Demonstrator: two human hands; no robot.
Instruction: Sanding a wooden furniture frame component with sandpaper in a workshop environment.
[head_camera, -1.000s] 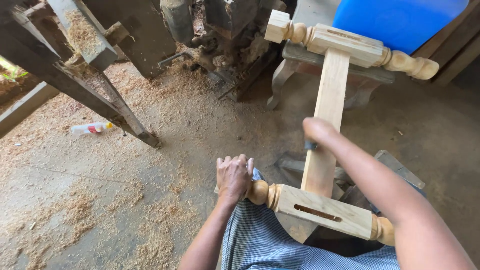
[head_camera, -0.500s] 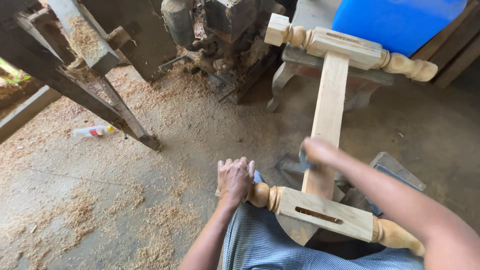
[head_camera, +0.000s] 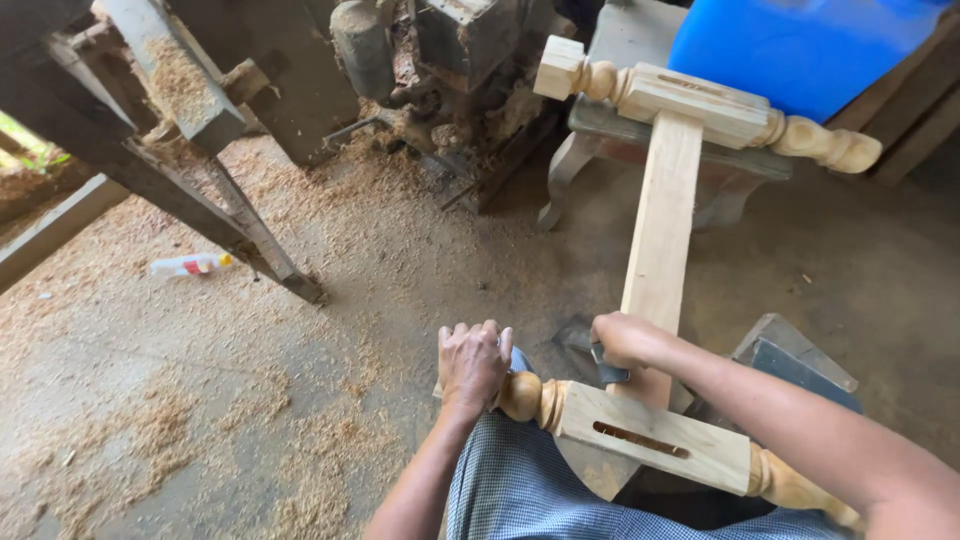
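Now, in the head view, the left hand (head_camera: 473, 362) is curled over the round end of the near turned leg (head_camera: 640, 438). Its fingers wrap the knob, so it has a firm hold. The right hand (head_camera: 625, 342) is closed around a small dark tool (head_camera: 605, 362), and the tool sits right where the flat middle board (head_camera: 662, 225) meets that near leg. The tool is partly hidden, so what kind it is cannot be told.

A moment ago the right hand was higher up the flat board. It has since come down to the joint, and the left hand has stayed put on the knob. That looks like work going on right at the joint.

The far turned leg (head_camera: 700, 100) rests on a grey stool (head_camera: 610, 125), well apart from the hands. Sawdust covers the floor (head_camera: 180, 420), and a small bottle (head_camera: 188, 265) lies off to the left.
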